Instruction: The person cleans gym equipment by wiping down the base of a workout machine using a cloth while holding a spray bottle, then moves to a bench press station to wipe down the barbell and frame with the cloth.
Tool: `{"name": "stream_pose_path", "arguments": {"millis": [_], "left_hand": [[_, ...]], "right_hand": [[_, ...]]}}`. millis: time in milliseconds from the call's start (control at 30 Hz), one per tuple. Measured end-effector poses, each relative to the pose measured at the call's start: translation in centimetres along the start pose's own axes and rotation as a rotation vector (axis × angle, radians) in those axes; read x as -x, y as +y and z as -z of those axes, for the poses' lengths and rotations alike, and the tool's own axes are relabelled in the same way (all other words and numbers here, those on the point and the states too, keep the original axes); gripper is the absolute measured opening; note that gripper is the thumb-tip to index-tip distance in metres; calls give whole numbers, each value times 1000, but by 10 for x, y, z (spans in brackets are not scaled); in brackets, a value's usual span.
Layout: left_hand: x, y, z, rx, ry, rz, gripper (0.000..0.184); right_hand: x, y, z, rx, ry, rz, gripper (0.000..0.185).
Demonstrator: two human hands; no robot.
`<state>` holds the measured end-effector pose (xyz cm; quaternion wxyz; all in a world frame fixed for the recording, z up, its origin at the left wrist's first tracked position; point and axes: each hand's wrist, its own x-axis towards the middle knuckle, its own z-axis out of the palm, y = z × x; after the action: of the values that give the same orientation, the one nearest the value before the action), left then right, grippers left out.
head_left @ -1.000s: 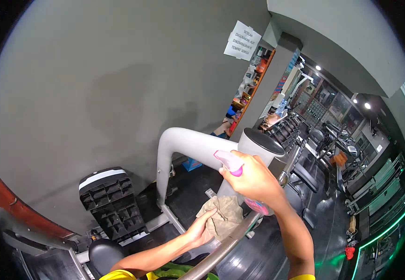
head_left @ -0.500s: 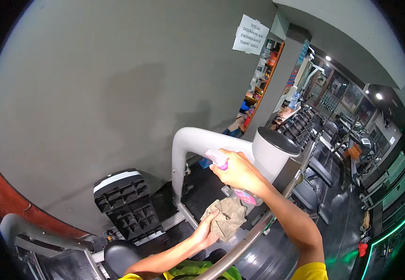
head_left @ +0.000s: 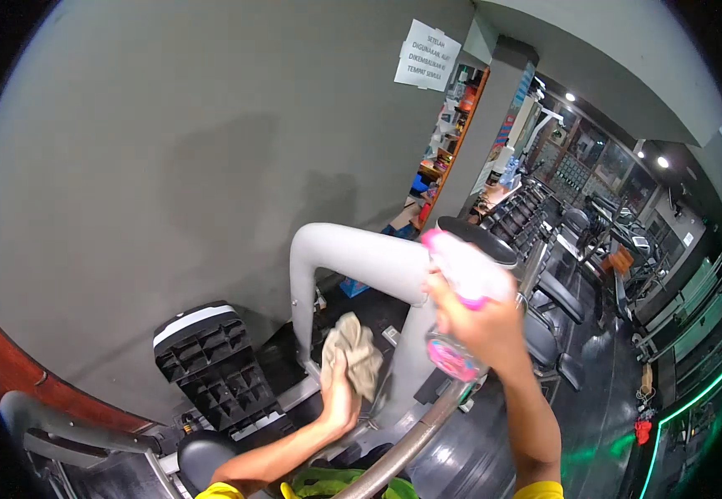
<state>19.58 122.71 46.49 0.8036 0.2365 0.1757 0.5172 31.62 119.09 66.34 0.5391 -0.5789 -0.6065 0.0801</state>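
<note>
My left hand (head_left: pixel 342 399) is closed on a crumpled beige cloth (head_left: pixel 353 356), held up beside the lower part of the grey machine frame (head_left: pixel 361 256). Wrapped round the neck of a spray bottle (head_left: pixel 452 356) with a pink and white head, my right hand (head_left: pixel 486 320) is near the frame's black round cap (head_left: pixel 476 239). The bottle and right hand are blurred by motion. A bare metal bar (head_left: pixel 411 441) passes below both hands.
Behind the machine stands a grey wall (head_left: pixel 145 166) with a paper sign (head_left: pixel 427 55). A black stepped plastic part (head_left: pixel 215 366) is at the left. Shelves (head_left: pixel 452 141), a dumbbell rack (head_left: pixel 519 212) and benches (head_left: pixel 559 295) stand to the right.
The spray bottle in my right hand has risen and moved right, nearer the black cap. My left hand has moved left and up with the cloth, away from the bottle.
</note>
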Motion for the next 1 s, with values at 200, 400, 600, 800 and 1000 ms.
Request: {"name": "stream_pose_path", "arguments": {"millis": [200, 400, 600, 800, 1000], "left_hand": [[-76, 26, -82, -931, -440, -1016, 49], [-106, 31, -77, -1248, -746, -1030, 76], [-171, 57, -3, -1480, -537, -970, 67], [-188, 49, -34, -1236, -531, -807, 36], [-126, 41, -86, -1005, -849, -836, 50]], "right_hand": [[44, -44, 38, -119, 326, -155, 14], [70, -28, 21, 113, 249, -38, 12], [79, -17, -7, -279, 311, 27, 15], [81, 28, -41, -439, 195, 59, 11], [85, 28, -40, -221, 57, -59, 11]]}}
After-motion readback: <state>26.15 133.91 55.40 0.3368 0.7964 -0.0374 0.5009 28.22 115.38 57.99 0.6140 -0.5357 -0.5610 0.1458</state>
